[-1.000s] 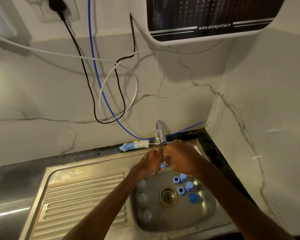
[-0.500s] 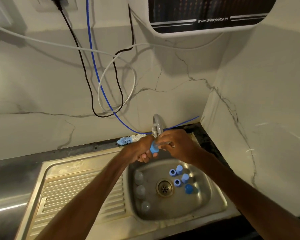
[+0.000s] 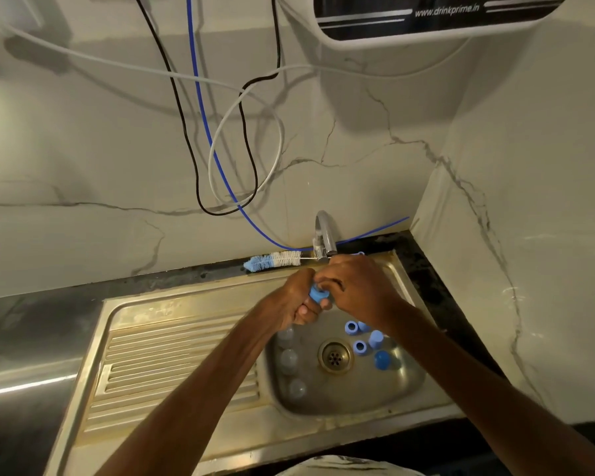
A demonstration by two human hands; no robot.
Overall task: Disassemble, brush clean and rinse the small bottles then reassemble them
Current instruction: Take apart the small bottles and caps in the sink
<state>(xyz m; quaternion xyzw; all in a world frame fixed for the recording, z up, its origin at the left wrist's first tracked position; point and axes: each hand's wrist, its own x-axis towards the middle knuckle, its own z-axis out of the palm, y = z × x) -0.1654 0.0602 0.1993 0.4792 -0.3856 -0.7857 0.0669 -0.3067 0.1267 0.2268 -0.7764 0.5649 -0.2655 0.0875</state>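
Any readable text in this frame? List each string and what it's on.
"www.drinkprime.in": white print on the black front panel of the wall-mounted unit.
No other text: none visible on the sink, tap, brush, loose blue caps, or the blue piece held between the left hand and right hand.

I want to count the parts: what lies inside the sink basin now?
Three clear bottles left of the drain, five blue bottle parts right of it. The right forearm covers the far right corner; more may hide there.
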